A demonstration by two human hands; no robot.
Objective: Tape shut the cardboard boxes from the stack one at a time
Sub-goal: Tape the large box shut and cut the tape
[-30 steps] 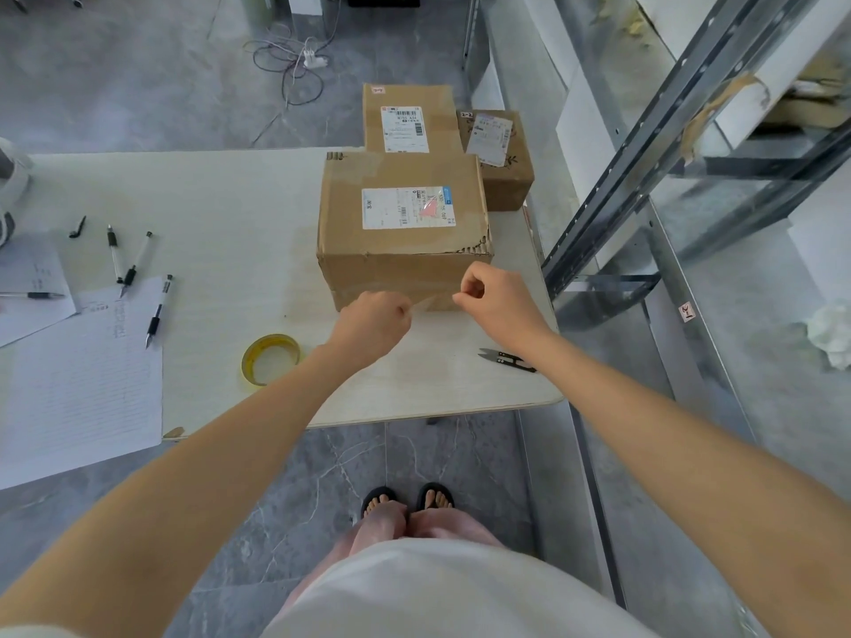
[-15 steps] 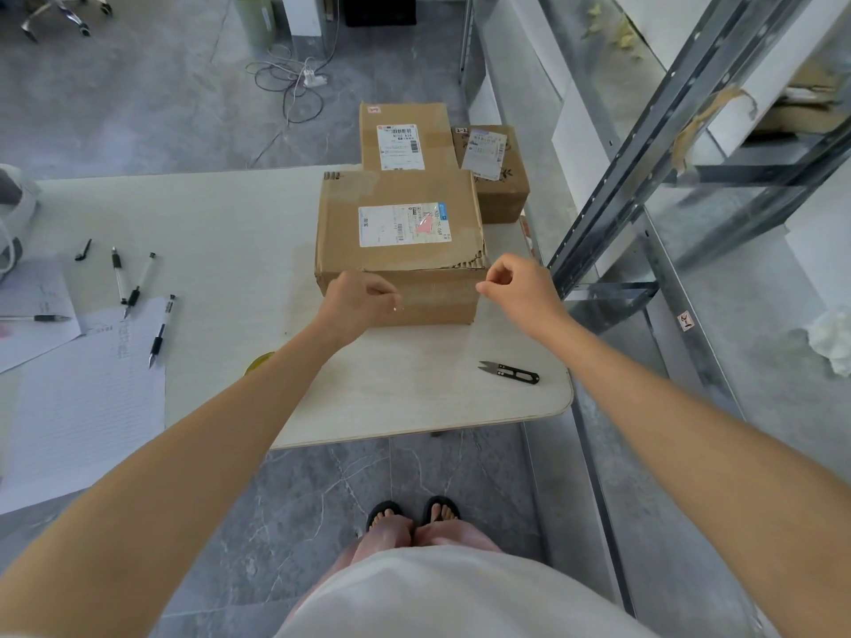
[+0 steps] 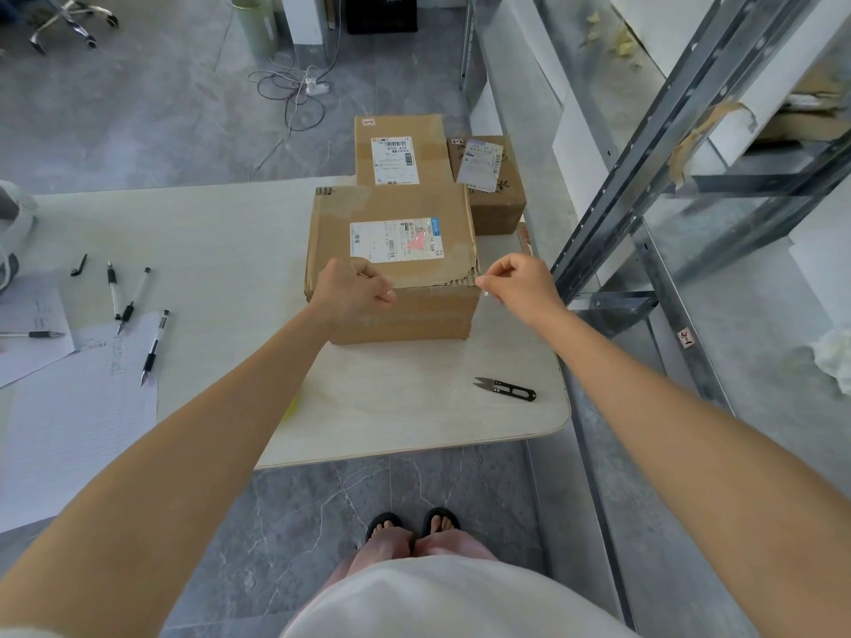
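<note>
Table (image 3: 207, 232): pale top, boxes on its right side.
Front cardboard box (image 3: 414, 315): flaps down, label up, by the right edge.
Rear boxes (image 3: 400, 131): two, just behind it on the far side.
Left hand (image 3: 352, 290): fingers curled, pinching a faint clear tape strip (image 3: 484, 293) at the box's near top edge.
Right hand (image 3: 518, 283): pinching the strip at the near right corner.
Thread snips (image 3: 506, 389): nearer, right, apart from the box.

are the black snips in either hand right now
No, the black snips lie on the table, apart from the left hand and right hand.
</note>
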